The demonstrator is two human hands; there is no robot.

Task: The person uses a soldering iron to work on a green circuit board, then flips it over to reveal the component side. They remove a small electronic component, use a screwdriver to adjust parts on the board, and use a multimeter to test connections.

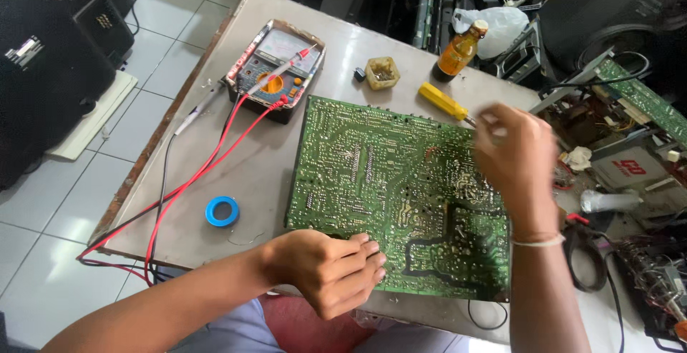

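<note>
Fingers [361, 253] of left hand [325, 271] curled shut, pressing near edge of green circuit board [386, 174] lying solder-side up on surface [272, 160]. Right hand [515, 156] raised over board's far corner, motion-blurred; grip impossible to tell. Best kept: board pinned flat, steady. Yellow screwdriver [444, 101] tip hidden behind right hand.

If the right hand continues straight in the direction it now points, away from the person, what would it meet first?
Probably the yellow-handled screwdriver, lying just beyond the raised right hand at the far edge of the green circuit board. The hand is blurred and above the table, so depth is uncertain; it might pass over it.
</note>
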